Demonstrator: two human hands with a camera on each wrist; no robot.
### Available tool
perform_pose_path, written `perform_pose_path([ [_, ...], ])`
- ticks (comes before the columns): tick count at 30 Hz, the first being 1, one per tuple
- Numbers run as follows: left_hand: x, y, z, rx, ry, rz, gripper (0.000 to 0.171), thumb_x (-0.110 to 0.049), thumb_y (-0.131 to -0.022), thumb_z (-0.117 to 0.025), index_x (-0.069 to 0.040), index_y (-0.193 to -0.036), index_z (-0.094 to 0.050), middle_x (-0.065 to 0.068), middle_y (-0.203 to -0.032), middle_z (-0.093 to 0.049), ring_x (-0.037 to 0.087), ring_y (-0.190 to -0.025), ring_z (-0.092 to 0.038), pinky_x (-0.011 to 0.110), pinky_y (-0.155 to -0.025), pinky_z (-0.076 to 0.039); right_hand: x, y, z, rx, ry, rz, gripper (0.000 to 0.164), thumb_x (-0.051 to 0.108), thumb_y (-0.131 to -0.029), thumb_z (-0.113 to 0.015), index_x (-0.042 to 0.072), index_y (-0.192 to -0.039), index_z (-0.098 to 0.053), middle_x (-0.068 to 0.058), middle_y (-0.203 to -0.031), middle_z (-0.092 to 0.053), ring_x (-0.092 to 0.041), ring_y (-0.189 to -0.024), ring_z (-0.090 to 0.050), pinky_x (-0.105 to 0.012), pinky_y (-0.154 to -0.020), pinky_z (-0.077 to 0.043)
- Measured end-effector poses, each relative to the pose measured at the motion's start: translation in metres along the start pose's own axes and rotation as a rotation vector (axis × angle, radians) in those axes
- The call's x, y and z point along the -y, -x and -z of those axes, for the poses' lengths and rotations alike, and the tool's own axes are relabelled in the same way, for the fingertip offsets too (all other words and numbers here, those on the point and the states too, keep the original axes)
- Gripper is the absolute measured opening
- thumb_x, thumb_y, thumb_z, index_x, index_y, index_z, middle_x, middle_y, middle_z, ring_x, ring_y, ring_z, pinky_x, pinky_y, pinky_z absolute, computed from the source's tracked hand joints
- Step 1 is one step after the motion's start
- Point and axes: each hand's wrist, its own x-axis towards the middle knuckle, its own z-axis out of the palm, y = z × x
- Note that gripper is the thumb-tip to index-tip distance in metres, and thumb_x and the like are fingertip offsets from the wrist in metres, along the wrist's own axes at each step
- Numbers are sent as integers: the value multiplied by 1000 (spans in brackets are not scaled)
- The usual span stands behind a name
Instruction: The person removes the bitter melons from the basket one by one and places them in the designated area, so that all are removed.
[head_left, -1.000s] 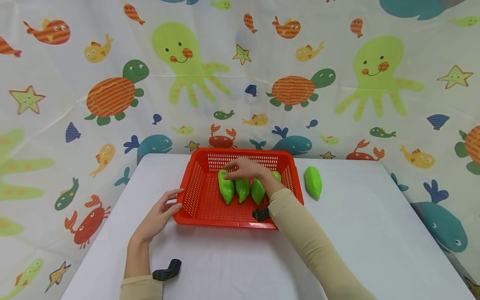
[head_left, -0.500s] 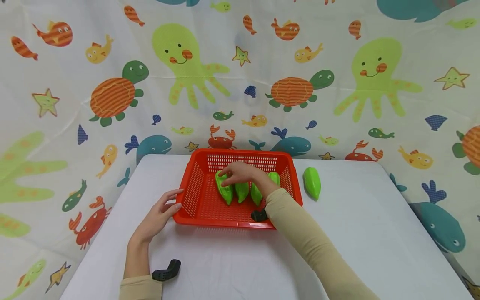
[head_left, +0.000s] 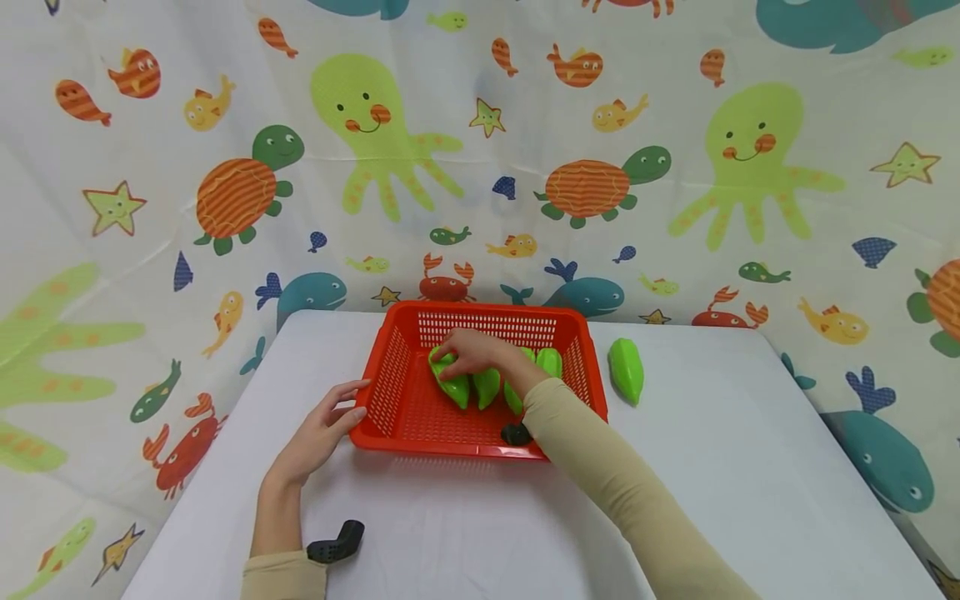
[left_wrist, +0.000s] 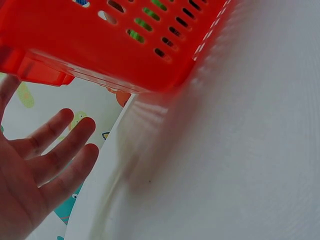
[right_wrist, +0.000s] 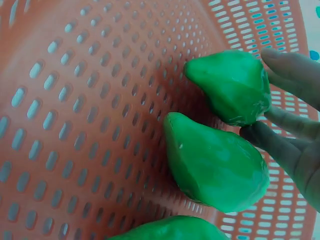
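Observation:
A red plastic basket (head_left: 476, 450) with slotted walls stands on the white table. In it several glossy green, ridged, tapered fruits lie side by side. My right hand (head_left: 472, 352) reaches inside and pinches the blunt upper end of the leftmost green fruit (right_wrist: 227, 85), which lies tilted with its narrow tip toward me. Another green fruit (right_wrist: 217, 162) lies right beside it, partly under the hand in the head view. My left hand (head_left: 318, 433) rests at the basket's left rim; in the left wrist view its other fingers (left_wrist: 67, 152) extend straight, apart from the wall.
One more green fruit (head_left: 626, 371) lies on the table (head_left: 720, 467) right of the basket. A patterned sea-animal cloth (head_left: 495, 192) hangs behind the table's far edge. Black wrist devices (head_left: 336, 543) sit on both wrists.
My right hand has shifted slightly left and down onto the leftmost fruit. That fruit's upper end has swung left, leaving it more tilted. My left hand stays at the basket rim.

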Motion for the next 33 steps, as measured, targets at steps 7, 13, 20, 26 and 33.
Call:
perform_pose_path([
  [7,-3,1,0,7,15,12,56,-39,-96,-60,-26,-147,-39,12,-148,-36,37,-130,-43,53,-97,-47,1,-5,-3,-2,-19,-44,38,19,-92,-68,7,-127,-65,-12,-128,-60,-22,-119,-53,-30,-102,-42],
  [13,-1,0,0,11,21,4,54,-36,-98,-59,-25,-147,-40,14,-148,-36,39,-129,-45,54,-97,-48,3,-6,-4,12,-31,-71,41,22,-92,-69,8,-130,-63,-12,-133,-56,-23,-123,-50,-30,-102,-41],
  [20,-1,0,0,9,16,8,54,-37,-97,-59,-25,-146,-41,15,-148,-36,39,-128,-45,54,-96,-47,2,-6,-5,33,-39,-92,45,23,-92,-69,9,-134,-60,-12,-137,-51,-23,-125,-46,-32,-103,-40],
  [26,-3,0,0,12,22,4,53,-35,-98,-59,-24,-147,-40,15,-147,-36,39,-128,-45,53,-96,-48,3,-5,-4,66,-41,-97,46,22,-93,-68,10,-137,-58,-14,-145,-44,-25,-134,-39,-36,-109,-36],
  [33,-3,0,1,21,24,1,53,-34,-98,-58,-24,-147,-40,15,-147,-36,40,-128,-45,53,-96,-48,5,-5,-1,87,-30,-87,46,20,-93,-67,9,-137,-57,-15,-147,-42,-26,-137,-37,-35,-112,-33],
])
